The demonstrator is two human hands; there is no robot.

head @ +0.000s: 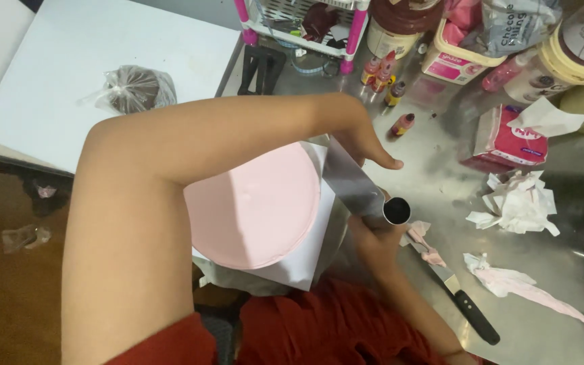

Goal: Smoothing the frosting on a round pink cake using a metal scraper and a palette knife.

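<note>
Your right hand [373, 240] gripped the metal scraper [353, 186] upright against the pink cake [255, 213] side; your left hand [366, 145] reached over, touching its top edge. A palette knife [457, 297] lay on the desk [542, 270].

cake [255, 213] on board [302, 267]; knife [464, 304] right of it.

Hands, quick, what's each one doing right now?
Left hand: closed on the top edge of the metal scraper beside the pink cake.
Right hand: closed on the scraper's handle.

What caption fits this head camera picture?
Two hands press a shiny metal scraper against a round pink frosted cake.
</note>
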